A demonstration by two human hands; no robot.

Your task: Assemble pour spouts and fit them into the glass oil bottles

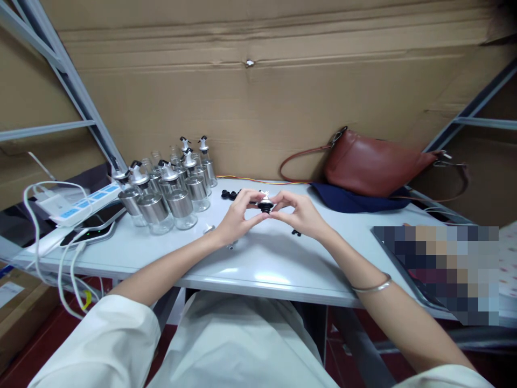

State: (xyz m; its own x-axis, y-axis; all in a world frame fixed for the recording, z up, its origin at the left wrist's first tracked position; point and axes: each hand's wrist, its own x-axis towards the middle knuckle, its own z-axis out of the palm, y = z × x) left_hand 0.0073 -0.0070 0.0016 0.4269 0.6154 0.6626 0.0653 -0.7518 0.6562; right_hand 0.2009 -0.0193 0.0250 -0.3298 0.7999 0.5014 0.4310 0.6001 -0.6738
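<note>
Both hands meet over the middle of the table and hold one small pourer stopper [265,205], silver on top with a ribbed black plug below. My left hand [241,214] pinches it from the left, thumb low and fingers curled above. From the other side, my right hand [299,214] grips it the same way. Behind the left hand lie small black parts [229,194], and a few more black pieces [297,233] rest under the right hand. A small silver part [209,229] sits beside my left wrist, partly hidden.
Several glass bottles with steel sleeves [155,213], some topped with pourers, stand at the left. A power strip [91,202] with white cables lies further left. A brown leather bag [371,164] rests on dark blue cloth [351,200] at the back right. Cardboard [250,118] walls the rear.
</note>
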